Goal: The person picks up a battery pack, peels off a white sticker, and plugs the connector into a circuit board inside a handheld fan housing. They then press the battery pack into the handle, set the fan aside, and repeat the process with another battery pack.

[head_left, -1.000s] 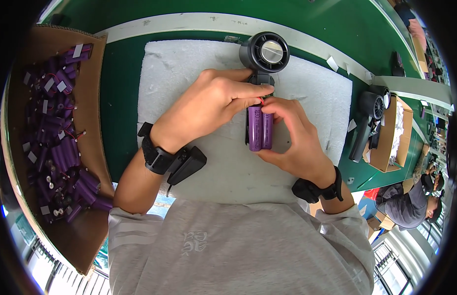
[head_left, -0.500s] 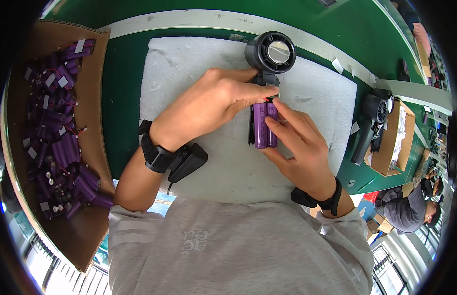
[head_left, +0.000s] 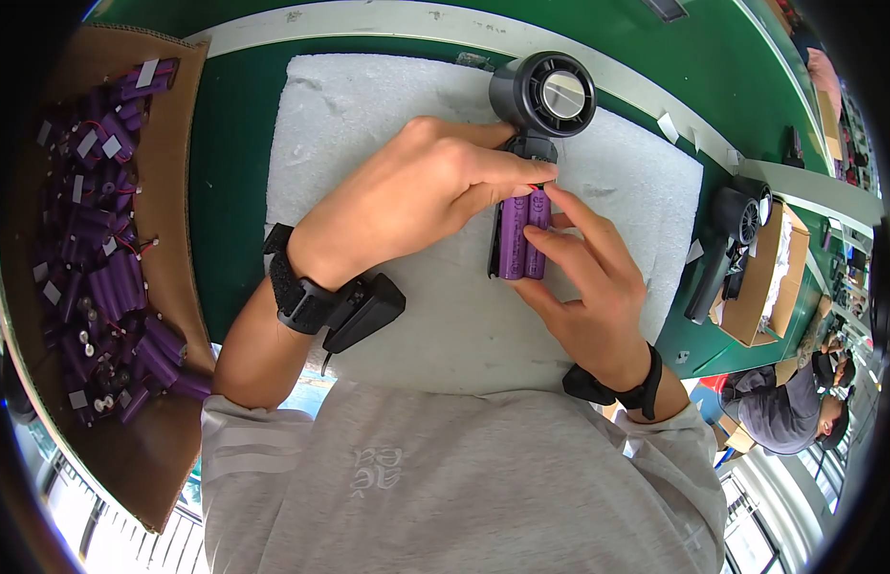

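A dark grey handheld fan [head_left: 545, 96] lies on a white foam pad [head_left: 368, 124], its round head pointing away from me. A pair of purple cylindrical battery cells [head_left: 523, 234] sits in the fan's open handle. My left hand [head_left: 416, 196] reaches across from the left, fingertips pinching at the top end of the cells near the fan's neck. My right hand [head_left: 583, 287] cups the handle from below and the right, with its fingers pressing on the cells. Both wrists wear black bands.
A cardboard box [head_left: 177, 249] at the left holds several loose purple battery packs [head_left: 100, 249] with wires. A second dark fan [head_left: 727, 244] leans on a small cardboard box [head_left: 775, 277] at the right. The bench top is green [head_left: 234, 191]. Another person [head_left: 784, 407] sits at the lower right.
The fan and the cells have shifted slightly toward me on the pad. My right fingers have slid up over the cells while my left fingertips stay at their top end.
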The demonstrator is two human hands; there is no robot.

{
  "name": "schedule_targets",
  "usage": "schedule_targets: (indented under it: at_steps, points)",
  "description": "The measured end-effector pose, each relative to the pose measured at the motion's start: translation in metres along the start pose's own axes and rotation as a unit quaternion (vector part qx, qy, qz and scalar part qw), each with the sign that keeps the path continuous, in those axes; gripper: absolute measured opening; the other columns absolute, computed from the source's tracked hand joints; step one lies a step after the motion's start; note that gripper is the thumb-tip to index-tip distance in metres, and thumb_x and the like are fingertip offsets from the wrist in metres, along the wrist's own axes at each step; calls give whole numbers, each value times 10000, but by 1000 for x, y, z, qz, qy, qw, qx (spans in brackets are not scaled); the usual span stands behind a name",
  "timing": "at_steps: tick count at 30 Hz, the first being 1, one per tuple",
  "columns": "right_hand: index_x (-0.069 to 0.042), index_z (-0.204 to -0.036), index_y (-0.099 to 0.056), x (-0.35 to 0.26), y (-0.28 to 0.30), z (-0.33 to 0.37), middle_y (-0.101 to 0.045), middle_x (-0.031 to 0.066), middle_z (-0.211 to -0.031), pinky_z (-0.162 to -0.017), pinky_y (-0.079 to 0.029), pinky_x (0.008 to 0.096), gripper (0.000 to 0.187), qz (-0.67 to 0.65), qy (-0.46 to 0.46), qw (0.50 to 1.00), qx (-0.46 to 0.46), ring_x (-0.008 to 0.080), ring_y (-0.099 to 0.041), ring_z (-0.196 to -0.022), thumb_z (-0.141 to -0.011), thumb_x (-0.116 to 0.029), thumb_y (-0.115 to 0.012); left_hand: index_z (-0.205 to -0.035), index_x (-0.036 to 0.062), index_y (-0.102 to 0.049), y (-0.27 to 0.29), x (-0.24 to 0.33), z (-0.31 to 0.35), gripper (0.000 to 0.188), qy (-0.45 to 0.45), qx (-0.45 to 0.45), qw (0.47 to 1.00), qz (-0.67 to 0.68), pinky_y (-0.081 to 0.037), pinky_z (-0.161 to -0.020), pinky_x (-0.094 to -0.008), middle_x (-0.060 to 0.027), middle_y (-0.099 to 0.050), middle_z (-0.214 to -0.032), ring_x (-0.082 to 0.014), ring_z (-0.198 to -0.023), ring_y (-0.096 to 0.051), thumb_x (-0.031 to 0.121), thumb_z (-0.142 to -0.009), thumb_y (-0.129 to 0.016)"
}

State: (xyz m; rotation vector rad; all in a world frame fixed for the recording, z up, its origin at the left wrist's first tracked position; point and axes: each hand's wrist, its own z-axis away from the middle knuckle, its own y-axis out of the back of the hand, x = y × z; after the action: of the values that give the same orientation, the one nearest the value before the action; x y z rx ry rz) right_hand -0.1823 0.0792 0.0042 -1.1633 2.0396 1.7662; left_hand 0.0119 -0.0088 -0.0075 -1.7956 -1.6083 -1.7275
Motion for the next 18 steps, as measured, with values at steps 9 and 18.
schedule_targets:
  at_steps: [9, 18]
  points:
    - [-43, -883, -634, 6, -1, -9, -536, 144, -1239, -746, -534, 326, 413, -43, -7, 999, -8, 221, -620, -855, -534, -14, -852, -1049, 87, -714, 2, 2, 0, 311, 46, -12, 999, 17, -550, -777, -334, -168, -686, -900, -314, -742, -662, 107, -742, -765]
    - [-57, -909, -570, 16, 3, -12, -459, 137, -1228, -775, -522, 339, 452, -111, 3, 992, -68, 211, -602, -880, -549, 25, -831, -1035, 124, -726, 2, 4, -1, 412, 83, -12, 994, 71, -509, -630, -341, -115, -676, -859, -296, -670, -625, 116, -636, -824]
